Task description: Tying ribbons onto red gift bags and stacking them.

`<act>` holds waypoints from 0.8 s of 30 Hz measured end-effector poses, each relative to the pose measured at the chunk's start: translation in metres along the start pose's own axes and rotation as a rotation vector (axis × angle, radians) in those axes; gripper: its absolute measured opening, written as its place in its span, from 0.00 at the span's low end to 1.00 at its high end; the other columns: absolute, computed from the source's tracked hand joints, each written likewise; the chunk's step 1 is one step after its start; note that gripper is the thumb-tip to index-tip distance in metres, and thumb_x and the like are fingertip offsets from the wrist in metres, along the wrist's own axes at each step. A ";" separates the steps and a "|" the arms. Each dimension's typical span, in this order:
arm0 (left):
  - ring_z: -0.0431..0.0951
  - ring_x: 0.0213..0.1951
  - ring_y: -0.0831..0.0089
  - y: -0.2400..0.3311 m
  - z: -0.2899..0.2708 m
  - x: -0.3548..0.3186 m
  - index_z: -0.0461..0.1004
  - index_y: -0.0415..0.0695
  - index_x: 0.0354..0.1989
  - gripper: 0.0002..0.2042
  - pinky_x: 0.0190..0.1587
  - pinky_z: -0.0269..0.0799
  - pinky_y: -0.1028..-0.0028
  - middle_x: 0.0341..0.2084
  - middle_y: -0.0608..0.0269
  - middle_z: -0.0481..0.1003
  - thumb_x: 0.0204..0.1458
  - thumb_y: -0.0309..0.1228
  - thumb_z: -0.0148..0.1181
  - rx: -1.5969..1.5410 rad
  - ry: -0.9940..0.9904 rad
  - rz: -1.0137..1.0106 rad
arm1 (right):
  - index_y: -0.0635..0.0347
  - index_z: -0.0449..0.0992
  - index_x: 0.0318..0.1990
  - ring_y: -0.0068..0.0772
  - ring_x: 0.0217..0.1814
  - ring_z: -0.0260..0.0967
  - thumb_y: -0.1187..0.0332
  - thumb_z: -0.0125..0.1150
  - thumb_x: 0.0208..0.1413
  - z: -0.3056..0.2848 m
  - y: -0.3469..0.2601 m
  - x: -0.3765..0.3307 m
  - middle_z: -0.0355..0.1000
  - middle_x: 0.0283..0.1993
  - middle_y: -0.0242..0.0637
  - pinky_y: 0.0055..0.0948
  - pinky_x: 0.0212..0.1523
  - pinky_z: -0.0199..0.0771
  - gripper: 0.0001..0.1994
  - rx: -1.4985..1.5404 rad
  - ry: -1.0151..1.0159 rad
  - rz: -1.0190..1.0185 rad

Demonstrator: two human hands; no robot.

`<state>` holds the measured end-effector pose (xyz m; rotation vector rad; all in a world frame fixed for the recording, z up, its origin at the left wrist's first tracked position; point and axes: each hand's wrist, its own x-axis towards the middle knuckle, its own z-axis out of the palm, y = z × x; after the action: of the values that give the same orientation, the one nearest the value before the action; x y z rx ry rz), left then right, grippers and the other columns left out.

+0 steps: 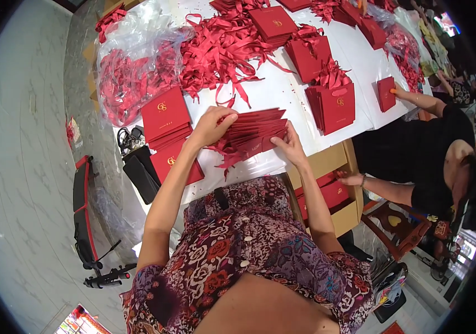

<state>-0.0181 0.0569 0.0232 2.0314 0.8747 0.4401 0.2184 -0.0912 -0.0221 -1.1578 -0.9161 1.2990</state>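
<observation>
Head view, nearest thing up: a floral top (pixel 243 239) at the bottom, bare forearms reaching over a white table (pixel 277 83). So what are the hands up to?

– Both are busy. Left hand (pixel 213 125) has hold of the upper-left part of a fanned pile of flat red bags (pixel 254 131), fingers curled over it. Right hand (pixel 292 145) pinches the right edge, thumb in front.

– And where's that pile exactly?

– Near edge of the table, right between the two hands, red ribbons (pixel 226 153) dangling off its lower left.

– What's around it?

– Just left, partly behind the left forearm, two red stacks: a lower one (pixel 176 167) and an upper one (pixel 165 111). Black pouch (pixel 140 175) beside those. On the right there's an open cardboard box (pixel 342 224) with red bags inside (pixel 333 195), and a co-worker's hand (pixel 352 180) is at it. Can't tell if that one's gripping anything.

– Farther out?

– Bag stack with ribbons on top (pixel 335 108) to the right, then the co-worker's other hand (pixel 402 96) holding a small red stack (pixel 385 94). Beyond the pile, a big tangle of red ribbon (pixel 221 53), with a clear plastic bag (pixel 137 78) full of more red ribbon to its left.
</observation>
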 end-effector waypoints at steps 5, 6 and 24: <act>0.70 0.54 0.69 0.000 0.006 -0.012 0.70 0.41 0.53 0.26 0.55 0.66 0.68 0.42 0.57 0.76 0.49 0.39 0.69 -0.536 -0.247 -0.211 | 0.64 0.63 0.51 0.25 0.54 0.63 0.82 0.59 0.53 -0.002 0.025 0.003 0.63 0.50 0.35 0.26 0.59 0.63 0.19 -0.097 0.131 -0.037; 0.69 0.55 0.66 0.001 0.009 -0.016 0.65 0.40 0.57 0.35 0.56 0.65 0.67 0.46 0.54 0.73 0.42 0.42 0.73 -0.439 -0.174 -0.074 | 0.64 0.63 0.51 0.25 0.54 0.63 0.82 0.59 0.53 -0.002 0.028 0.002 0.63 0.50 0.35 0.26 0.59 0.63 0.19 -0.098 0.131 -0.036; 0.58 0.64 0.57 -0.002 0.025 -0.041 0.46 0.39 0.68 0.55 0.67 0.53 0.63 0.62 0.47 0.56 0.30 0.29 0.78 -0.216 0.029 0.167 | 0.59 0.56 0.58 0.32 0.61 0.60 0.76 0.74 0.38 0.011 0.013 0.007 0.63 0.57 0.40 0.34 0.63 0.61 0.38 -0.211 -0.009 -0.087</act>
<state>-0.0320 0.0136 0.0078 1.9083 0.6468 0.6303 0.2053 -0.0843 -0.0328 -1.2601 -1.1189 1.1587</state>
